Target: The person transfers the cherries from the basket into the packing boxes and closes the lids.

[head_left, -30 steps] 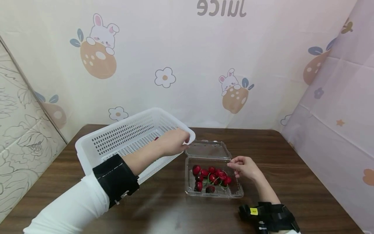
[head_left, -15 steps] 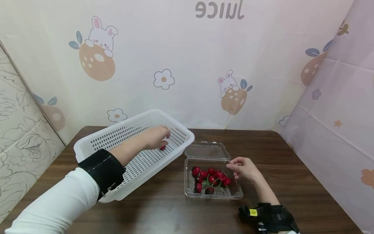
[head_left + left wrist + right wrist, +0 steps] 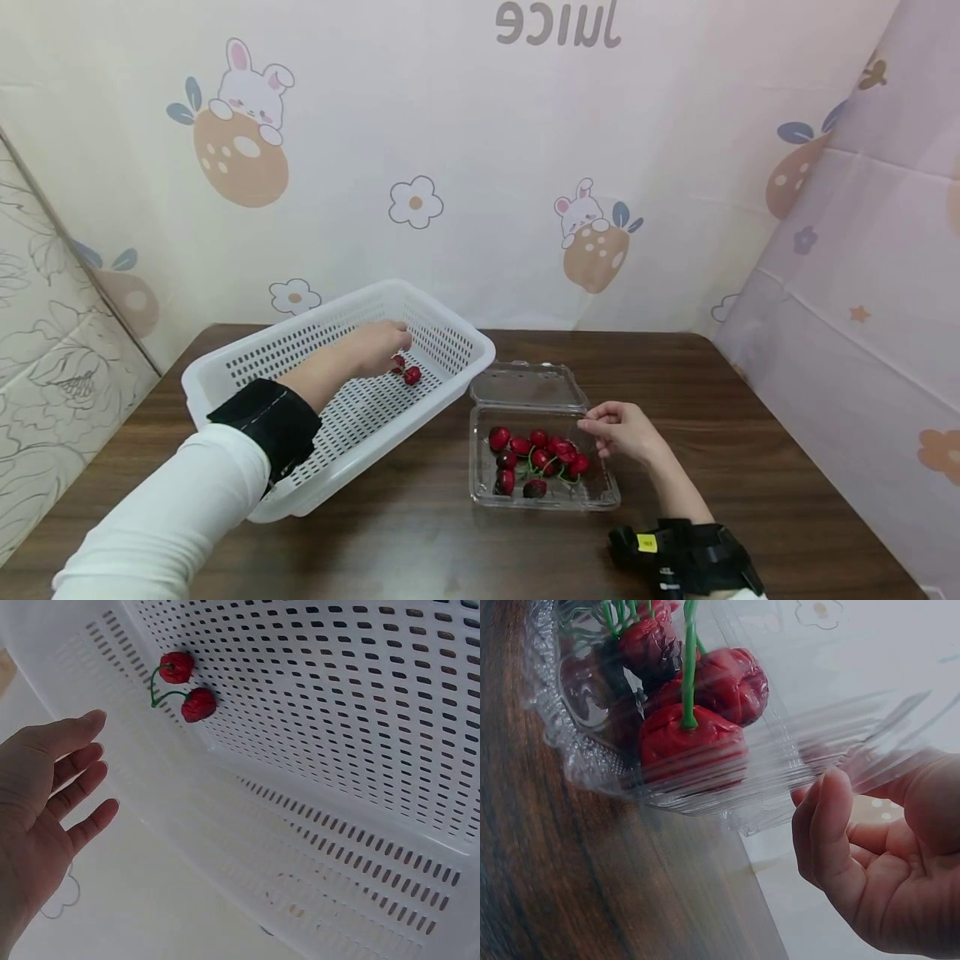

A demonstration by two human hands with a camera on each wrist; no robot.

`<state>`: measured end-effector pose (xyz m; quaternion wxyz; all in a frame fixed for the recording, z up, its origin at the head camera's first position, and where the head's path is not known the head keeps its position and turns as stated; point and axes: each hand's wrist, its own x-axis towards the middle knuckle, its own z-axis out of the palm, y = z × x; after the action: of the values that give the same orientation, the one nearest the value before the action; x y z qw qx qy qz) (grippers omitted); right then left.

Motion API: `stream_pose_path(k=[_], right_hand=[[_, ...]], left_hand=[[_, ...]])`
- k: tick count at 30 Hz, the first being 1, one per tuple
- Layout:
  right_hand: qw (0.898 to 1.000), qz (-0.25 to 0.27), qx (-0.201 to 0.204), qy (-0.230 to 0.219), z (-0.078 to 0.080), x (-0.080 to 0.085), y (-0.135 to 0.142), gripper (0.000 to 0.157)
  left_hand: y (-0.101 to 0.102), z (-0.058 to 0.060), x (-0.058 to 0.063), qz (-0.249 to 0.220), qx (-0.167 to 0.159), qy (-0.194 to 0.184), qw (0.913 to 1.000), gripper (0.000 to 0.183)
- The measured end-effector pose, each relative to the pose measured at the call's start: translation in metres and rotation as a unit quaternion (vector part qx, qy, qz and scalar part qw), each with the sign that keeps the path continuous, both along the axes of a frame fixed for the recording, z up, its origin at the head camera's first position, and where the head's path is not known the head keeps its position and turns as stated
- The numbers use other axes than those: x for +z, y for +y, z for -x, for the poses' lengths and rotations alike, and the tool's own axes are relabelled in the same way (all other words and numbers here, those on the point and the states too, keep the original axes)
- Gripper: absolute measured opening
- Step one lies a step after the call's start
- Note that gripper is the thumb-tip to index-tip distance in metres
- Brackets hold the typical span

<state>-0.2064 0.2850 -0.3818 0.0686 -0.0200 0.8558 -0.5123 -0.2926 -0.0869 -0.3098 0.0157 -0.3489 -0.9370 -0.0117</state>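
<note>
My left hand [image 3: 372,348] hangs inside a white perforated basket [image 3: 408,423], fingers loosely bent and holding nothing. Beside its fingertips lies a pair of red cherries [image 3: 412,376] on the basket floor. In the left wrist view, green stems join the two cherries [image 3: 199,705], and a gap separates them from the hand [image 3: 45,802]. On the right, my right hand [image 3: 630,431] pinches the upper right edge of a clear plastic box [image 3: 528,503] between thumb and finger. Several cherries [image 3: 542,458] with green stems sit in that box.
The box's clear lid [image 3: 528,385] lies folded back behind it, near the basket's right end. All stand on a dark wooden table [image 3: 420,542]. A printed curtain [image 3: 480,167] hangs along the table's back edge.
My left hand has moved from the basket's right rim leftward and down into it, uncovering the cherry pair. The right hand keeps its pinch on the box.
</note>
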Motion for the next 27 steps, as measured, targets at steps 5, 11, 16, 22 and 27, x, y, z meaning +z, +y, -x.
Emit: stream_pose_path(k=[5,11,16,22,27], right_hand=[[1.0,0.004,-0.001,-0.003,0.0,0.0,0.0,0.028],[1.0,0.009,-0.001,-0.004,0.0,0.0,0.0,0.028],[1.0,0.008,-0.001,-0.003,-0.001,0.001,-0.001,0.028],[1.0,-0.005,-0.004,-0.001,-0.002,0.002,-0.001,0.027],[1.0,-0.003,-0.003,-0.002,-0.002,0.002,-0.001,0.027]], left_hand=[[-0.003,0.005,-0.005,0.016,0.018,0.003,0.9997,0.028],[-0.005,0.013,-0.014,0.047,0.018,0.009,0.9987,0.029],[-0.004,0.017,-0.021,0.061,0.025,0.013,0.9978,0.031],[0.0,0.014,-0.024,0.075,0.042,-0.015,0.9962,0.027],[0.003,0.015,-0.03,0.095,0.056,-0.04,0.9931,0.023]])
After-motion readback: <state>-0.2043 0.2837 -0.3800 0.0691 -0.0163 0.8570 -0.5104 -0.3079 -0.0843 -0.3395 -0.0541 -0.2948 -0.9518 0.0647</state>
